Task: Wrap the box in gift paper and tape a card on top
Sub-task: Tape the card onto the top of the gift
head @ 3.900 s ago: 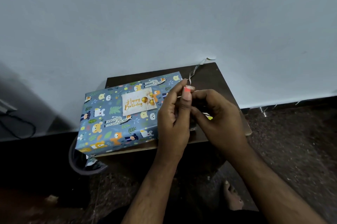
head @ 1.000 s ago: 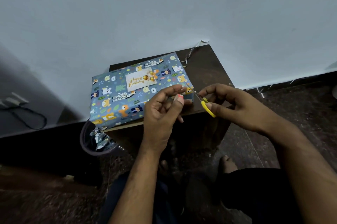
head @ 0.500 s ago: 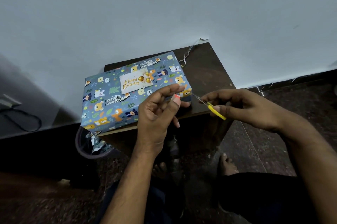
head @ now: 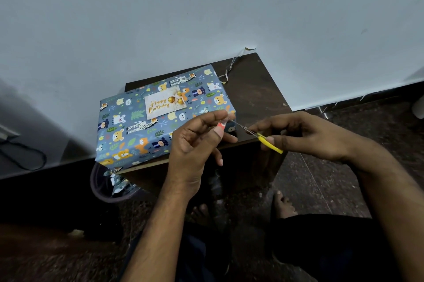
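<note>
A box (head: 137, 128) wrapped in blue animal-print gift paper lies on a small dark wooden table (head: 254, 93). A white "Happy Birthday" card (head: 164, 102) sits on top of it. My left hand (head: 195, 144) hovers over the box's right end and pinches a small piece of clear tape (head: 223, 123) between thumb and fingers. My right hand (head: 305, 135) grips small yellow-handled scissors (head: 263, 138), and their blade tips meet the tape at my left fingertips.
A thin curled ribbon (head: 229, 70) lies at the table's back edge by the grey wall. A round bin (head: 110, 185) with paper scraps stands on the dark floor under the table's left corner. My bare feet (head: 283, 206) are below the table.
Since a second ago, my right hand with the scissors stays at the tape held by my left hand; both hands have barely shifted. Earlier, both hands were together handling the tape.
</note>
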A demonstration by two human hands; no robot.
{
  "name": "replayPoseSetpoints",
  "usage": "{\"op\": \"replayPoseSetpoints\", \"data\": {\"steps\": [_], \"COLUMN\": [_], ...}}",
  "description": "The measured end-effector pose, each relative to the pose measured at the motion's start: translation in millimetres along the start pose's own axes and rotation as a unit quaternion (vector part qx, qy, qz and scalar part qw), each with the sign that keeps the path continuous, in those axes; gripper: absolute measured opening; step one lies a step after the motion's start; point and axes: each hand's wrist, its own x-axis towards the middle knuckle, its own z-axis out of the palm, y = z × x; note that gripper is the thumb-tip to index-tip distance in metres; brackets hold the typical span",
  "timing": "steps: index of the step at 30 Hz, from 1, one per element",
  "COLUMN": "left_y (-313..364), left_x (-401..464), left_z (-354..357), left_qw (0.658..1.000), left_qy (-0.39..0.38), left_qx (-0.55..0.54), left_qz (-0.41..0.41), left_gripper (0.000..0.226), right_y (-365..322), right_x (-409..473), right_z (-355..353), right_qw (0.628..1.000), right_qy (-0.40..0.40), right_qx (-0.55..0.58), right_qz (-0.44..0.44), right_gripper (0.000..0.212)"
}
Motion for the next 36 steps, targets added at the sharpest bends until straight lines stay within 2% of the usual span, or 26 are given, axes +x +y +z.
{"op": "replayPoseSetpoints", "data": {"steps": [16, 36], "left_y": [-0.8, -0.1], "left_x": [0.2, -0.1], "left_z": [0.5, 1.9], "left_qw": [0.999, 0.999], "left_qy": [-0.021, -0.035], "left_qx": [0.039, 0.032], "left_qz": [0.001, -0.013], "left_gripper": [0.029, 0.028], "right_y": [-3.5, -0.5], "right_x": [-2.5, 1.3], "right_z": [-1.3, -1.0], "right_qw": [0.998, 0.996], "right_qy": [0.017, 0.017], "right_qx": [-0.052, -0.090], "right_qz": [-0.014, -0.009], "right_gripper": [0.035, 0.033]}}
